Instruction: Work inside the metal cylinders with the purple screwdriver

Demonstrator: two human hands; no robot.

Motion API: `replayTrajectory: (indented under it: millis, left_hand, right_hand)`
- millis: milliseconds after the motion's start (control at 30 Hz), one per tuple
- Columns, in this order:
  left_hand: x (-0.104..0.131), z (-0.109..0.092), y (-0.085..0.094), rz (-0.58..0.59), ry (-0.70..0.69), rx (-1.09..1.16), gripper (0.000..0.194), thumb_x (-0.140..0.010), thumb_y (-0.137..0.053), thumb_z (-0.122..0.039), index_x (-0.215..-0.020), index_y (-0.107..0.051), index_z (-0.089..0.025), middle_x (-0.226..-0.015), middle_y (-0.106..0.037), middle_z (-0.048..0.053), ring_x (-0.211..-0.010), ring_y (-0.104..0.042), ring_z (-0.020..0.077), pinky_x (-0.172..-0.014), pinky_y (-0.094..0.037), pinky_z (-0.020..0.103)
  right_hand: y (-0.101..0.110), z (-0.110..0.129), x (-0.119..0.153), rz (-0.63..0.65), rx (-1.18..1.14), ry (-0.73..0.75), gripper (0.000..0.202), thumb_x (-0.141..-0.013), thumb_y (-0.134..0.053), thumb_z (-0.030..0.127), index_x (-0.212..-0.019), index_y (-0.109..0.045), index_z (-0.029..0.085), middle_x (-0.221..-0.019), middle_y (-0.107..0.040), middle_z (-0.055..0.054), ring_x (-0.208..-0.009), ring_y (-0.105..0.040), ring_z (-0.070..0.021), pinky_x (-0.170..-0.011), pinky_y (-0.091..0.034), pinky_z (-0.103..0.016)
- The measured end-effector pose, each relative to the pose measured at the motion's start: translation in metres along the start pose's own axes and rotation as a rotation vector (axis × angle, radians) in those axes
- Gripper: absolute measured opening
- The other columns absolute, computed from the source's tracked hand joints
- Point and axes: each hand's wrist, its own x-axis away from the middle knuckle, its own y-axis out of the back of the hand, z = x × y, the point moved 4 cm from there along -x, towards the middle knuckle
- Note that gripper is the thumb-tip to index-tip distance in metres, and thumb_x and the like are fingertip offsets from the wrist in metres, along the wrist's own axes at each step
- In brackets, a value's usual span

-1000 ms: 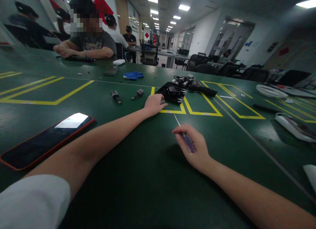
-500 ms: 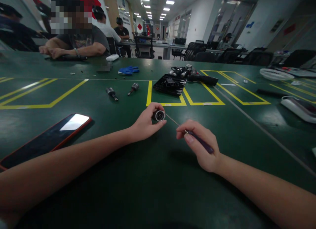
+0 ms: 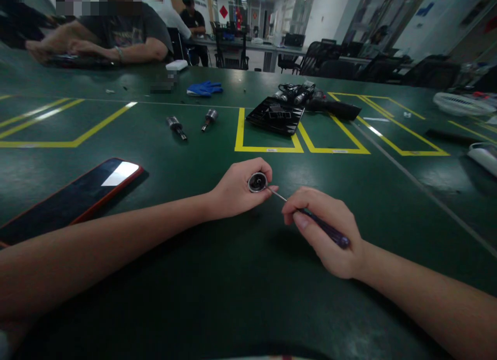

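Observation:
My left hand [image 3: 243, 188] is wrapped round a small round metal-rimmed part [image 3: 257, 182], its open end facing me with a dark inside. My right hand [image 3: 324, 223] grips a screwdriver [image 3: 324, 227] by its dark purple handle. The thin metal shaft points left, and its tip touches or nearly touches the rim of the round part. Two similar dark and silver parts, one [image 3: 176, 127] on the left and the other [image 3: 209, 119] beside it, lie on the green table [image 3: 217, 298] beyond my left hand.
A phone [image 3: 70, 199] with a red edge lies at left. Further back are a blue glove [image 3: 205, 88], a black plastic piece [image 3: 276, 115], a bundle of cables and metal parts [image 3: 297, 92], and yellow tape outlines. A person [image 3: 132, 36] sits across the table.
The camera view has tilted down. The round part has turned slightly in my left hand, and the screwdriver's tip now meets its lower right rim.

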Motion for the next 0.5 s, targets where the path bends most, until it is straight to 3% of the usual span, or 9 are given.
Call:
replayTrajectory:
  millis: [200,500]
  left_hand:
    - [0.0002,-0.0036,-0.0028,0.035,-0.045,-0.045,0.013,-0.075,-0.058,-0.023,-0.070,-0.049,-0.015,-0.069,-0.052,-0.002,-0.061,-0.048,0.0079,-0.053,-0.037,0.018]
    - [0.0013,-0.0050,-0.0047,0.065,-0.070,-0.036,0.012,-0.073,-0.060,-0.021,-0.072,-0.050,-0.015,-0.070,-0.054,-0.003,-0.061,-0.050,0.0081,-0.055,-0.038,0.019]
  right_hand:
    - [-0.0033,0.0026,-0.0016,0.054,0.098,-0.029,0.013,-0.079,-0.042,0.008,-0.082,-0.054,0.014,-0.068,-0.056,-0.003,-0.063,-0.051,-0.0139,-0.060,-0.042,-0.029]
    - [-0.0005,0.0056,-0.0006,0.018,0.105,-0.050,0.017,-0.079,-0.043,0.007,-0.081,-0.055,0.019,-0.066,-0.056,-0.003,-0.060,-0.052,-0.0139,-0.057,-0.043,-0.029]
